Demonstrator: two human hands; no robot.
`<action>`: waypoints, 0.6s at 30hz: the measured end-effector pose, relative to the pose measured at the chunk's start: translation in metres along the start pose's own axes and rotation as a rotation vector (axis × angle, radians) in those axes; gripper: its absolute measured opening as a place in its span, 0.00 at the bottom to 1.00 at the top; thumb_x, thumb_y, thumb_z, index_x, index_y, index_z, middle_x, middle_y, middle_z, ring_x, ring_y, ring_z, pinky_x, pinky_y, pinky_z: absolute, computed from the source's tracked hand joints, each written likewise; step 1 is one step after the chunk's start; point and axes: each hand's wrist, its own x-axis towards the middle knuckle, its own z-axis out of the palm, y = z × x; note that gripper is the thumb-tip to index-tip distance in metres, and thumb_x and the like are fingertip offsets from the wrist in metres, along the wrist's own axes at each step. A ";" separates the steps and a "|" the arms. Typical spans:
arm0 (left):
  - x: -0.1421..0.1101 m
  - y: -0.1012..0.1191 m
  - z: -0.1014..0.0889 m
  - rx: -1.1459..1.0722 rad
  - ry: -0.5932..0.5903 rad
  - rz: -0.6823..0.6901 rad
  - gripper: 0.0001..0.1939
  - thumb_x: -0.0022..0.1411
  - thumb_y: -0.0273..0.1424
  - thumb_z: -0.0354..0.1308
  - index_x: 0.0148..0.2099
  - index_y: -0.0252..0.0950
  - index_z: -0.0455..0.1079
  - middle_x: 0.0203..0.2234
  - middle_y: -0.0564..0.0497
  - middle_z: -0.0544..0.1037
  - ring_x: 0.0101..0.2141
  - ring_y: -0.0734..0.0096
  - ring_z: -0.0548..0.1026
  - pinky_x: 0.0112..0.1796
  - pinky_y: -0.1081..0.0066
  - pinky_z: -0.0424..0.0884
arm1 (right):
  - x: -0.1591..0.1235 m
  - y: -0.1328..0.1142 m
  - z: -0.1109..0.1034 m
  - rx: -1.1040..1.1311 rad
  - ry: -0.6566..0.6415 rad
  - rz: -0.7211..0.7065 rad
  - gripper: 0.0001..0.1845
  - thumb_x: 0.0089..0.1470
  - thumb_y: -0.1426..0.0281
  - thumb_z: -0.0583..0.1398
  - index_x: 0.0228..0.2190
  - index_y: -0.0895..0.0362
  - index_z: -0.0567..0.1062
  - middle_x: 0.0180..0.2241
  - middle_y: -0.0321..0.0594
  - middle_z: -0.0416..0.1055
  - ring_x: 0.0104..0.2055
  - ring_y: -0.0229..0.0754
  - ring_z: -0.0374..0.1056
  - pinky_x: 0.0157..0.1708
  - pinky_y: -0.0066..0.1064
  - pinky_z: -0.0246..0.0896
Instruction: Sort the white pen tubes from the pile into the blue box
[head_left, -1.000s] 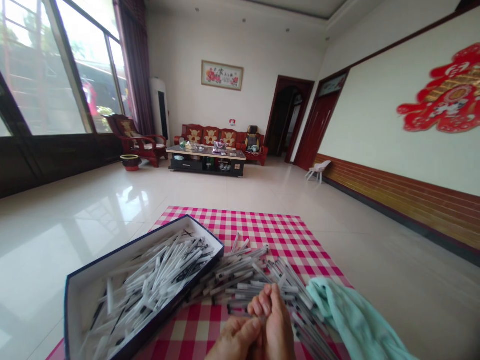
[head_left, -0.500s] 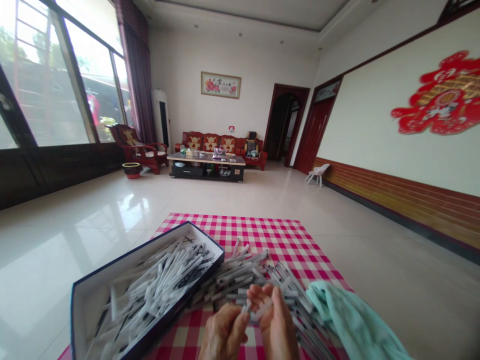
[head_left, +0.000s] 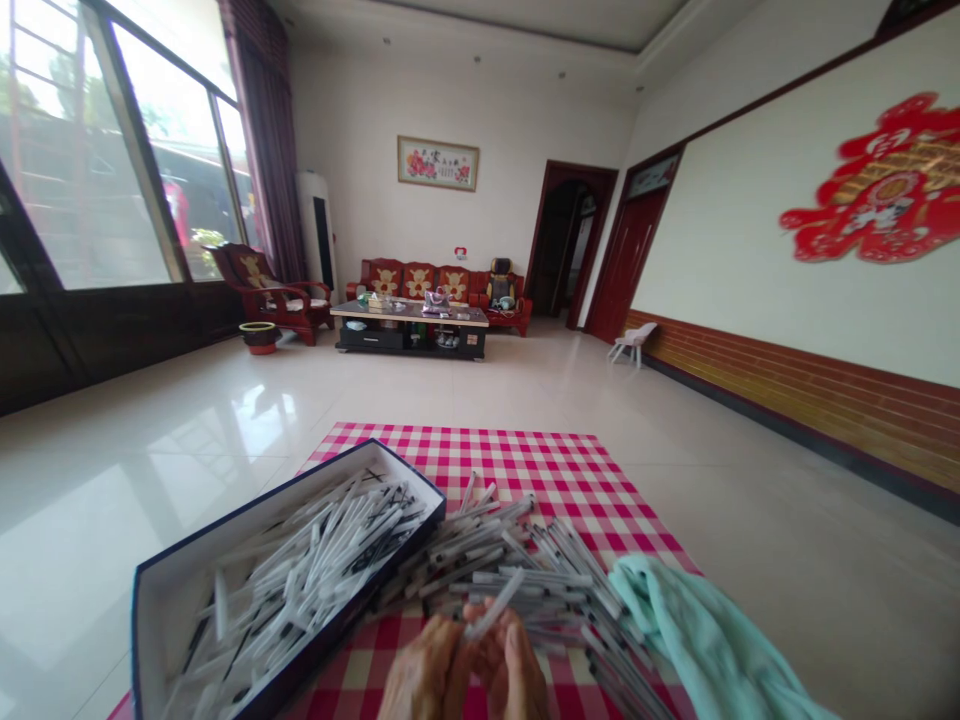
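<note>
Pen (head_left: 493, 604) tilted up between your hands, just above the loose pile (head_left: 510, 575). Left hand (head_left: 424, 670) and right hand (head_left: 517, 670) close on its lower end, fingers (head_left: 480, 625) pressed together, pinching it; can't tell which hand bears the grip. Tilt probably keeps the pen clear of the pile. Box (head_left: 255, 503) of pens sits left of the pile, teal cloth (head_left: 697, 630) right of it, both on checked mat (head_left: 487, 455).
</note>
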 end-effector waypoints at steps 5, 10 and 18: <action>0.035 -0.044 -0.058 0.338 -0.051 -0.234 0.15 0.66 0.35 0.43 0.36 0.38 0.70 0.27 0.51 0.75 0.26 0.69 0.76 0.26 0.74 0.68 | 0.000 -0.004 0.003 -0.040 0.078 -0.056 0.24 0.45 0.50 0.62 0.36 0.56 0.73 0.30 0.41 0.78 0.29 0.45 0.75 0.28 0.33 0.69; 0.050 -0.083 -0.099 0.587 -0.230 -0.515 0.19 0.65 0.39 0.42 0.47 0.38 0.70 0.38 0.46 0.77 0.32 0.58 0.77 0.28 0.67 0.69 | -0.002 -0.009 0.005 -0.204 0.089 -0.203 0.20 0.50 0.53 0.59 0.36 0.55 0.74 0.31 0.41 0.77 0.30 0.44 0.73 0.30 0.31 0.69; 0.034 -0.049 -0.056 0.361 0.082 -0.029 0.17 0.63 0.38 0.47 0.47 0.35 0.70 0.43 0.44 0.75 0.42 0.60 0.75 0.41 0.65 0.73 | 0.014 -0.043 -0.059 -0.725 0.056 -0.529 0.14 0.54 0.60 0.57 0.36 0.56 0.75 0.35 0.45 0.77 0.38 0.49 0.74 0.38 0.35 0.70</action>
